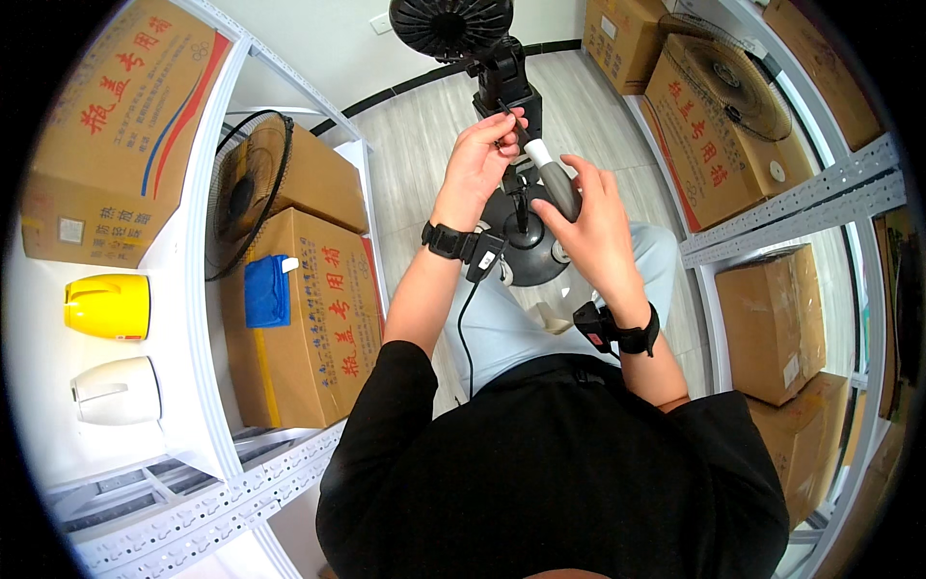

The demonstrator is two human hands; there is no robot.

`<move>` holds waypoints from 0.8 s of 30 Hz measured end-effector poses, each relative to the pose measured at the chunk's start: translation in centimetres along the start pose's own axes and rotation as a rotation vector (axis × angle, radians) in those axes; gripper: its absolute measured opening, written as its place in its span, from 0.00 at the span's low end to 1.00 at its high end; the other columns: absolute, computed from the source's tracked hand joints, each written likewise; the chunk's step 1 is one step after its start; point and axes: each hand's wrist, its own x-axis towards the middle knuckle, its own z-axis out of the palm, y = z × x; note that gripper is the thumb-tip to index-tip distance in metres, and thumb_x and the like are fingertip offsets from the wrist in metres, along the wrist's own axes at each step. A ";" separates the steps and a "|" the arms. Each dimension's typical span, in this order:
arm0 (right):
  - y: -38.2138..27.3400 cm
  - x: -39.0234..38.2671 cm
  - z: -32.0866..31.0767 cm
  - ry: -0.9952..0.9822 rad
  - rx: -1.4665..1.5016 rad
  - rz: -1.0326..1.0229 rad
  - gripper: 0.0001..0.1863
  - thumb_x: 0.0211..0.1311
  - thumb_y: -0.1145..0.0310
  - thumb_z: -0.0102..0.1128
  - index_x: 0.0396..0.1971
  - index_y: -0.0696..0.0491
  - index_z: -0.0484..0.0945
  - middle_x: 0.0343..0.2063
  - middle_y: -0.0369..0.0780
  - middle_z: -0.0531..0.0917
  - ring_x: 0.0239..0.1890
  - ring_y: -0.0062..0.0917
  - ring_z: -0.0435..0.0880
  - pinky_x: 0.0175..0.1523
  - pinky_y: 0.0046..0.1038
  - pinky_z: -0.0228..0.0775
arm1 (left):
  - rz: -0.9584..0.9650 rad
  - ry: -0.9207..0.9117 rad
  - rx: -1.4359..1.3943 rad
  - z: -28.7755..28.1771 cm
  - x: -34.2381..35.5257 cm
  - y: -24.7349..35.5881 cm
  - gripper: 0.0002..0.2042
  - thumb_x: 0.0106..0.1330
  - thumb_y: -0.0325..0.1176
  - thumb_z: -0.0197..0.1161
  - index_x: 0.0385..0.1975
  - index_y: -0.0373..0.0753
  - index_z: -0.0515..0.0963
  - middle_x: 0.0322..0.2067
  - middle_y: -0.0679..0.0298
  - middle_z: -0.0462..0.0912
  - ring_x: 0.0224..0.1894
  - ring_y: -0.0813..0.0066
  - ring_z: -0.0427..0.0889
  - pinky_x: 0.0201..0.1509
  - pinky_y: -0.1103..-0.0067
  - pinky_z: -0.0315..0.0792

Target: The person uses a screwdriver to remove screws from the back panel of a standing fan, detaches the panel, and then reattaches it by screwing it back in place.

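Note:
A screwdriver (pixel 559 189) with a grey handle, white collar and dark shaft slants between my hands. My right hand (pixel 596 217) has its handle between thumb and fingers. My left hand (pixel 484 154) is closed in a pinch at the dark shaft, and whether a small part is also held there is hidden. Just beyond stands a black pedestal fan (pixel 506 82), its round head (pixel 451 27) without a front grille. Its round black base (pixel 521 241) rests on the floor between my knees. Black straps with small devices circle both my wrists.
Shelving flanks me. At left are cartons (pixel 309 328), a wire fan grille (pixel 253 193), a blue cloth (pixel 267 291), a yellow mug-like vessel (pixel 108 307) and a white one (pixel 118 391). At right stand more cartons (pixel 772 323) and another grille (pixel 728 72). A cable (pixel 461 328) hangs from my left wrist.

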 end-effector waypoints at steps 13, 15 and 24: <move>-0.2 0.4 -0.1 -0.046 0.099 0.139 0.24 0.62 0.59 0.61 0.53 0.57 0.70 0.27 0.42 0.83 0.23 0.21 0.83 0.26 0.23 0.73 | 0.033 0.068 0.052 0.2 0.2 -0.1 0.07 0.64 0.31 0.64 0.37 0.34 0.79 0.30 0.67 0.80 0.25 0.86 0.71 0.27 0.88 0.63; -0.6 0.8 -0.4 -0.179 0.496 0.532 0.24 0.62 0.59 0.60 0.54 0.57 0.70 0.28 0.43 0.83 0.24 0.22 0.83 0.26 0.23 0.73 | 0.030 0.060 0.014 0.3 0.3 -0.2 0.07 0.63 0.30 0.65 0.37 0.34 0.79 0.30 0.67 0.80 0.26 0.86 0.71 0.27 0.88 0.63; -0.8 0.6 -1.2 -0.216 0.181 0.228 0.26 0.56 0.61 0.65 0.53 0.54 0.71 0.42 0.49 0.79 0.40 0.35 0.82 0.41 0.34 0.74 | 0.065 0.074 0.021 0.1 0.4 -0.4 0.08 0.63 0.30 0.66 0.37 0.34 0.79 0.30 0.66 0.80 0.27 0.85 0.72 0.27 0.88 0.63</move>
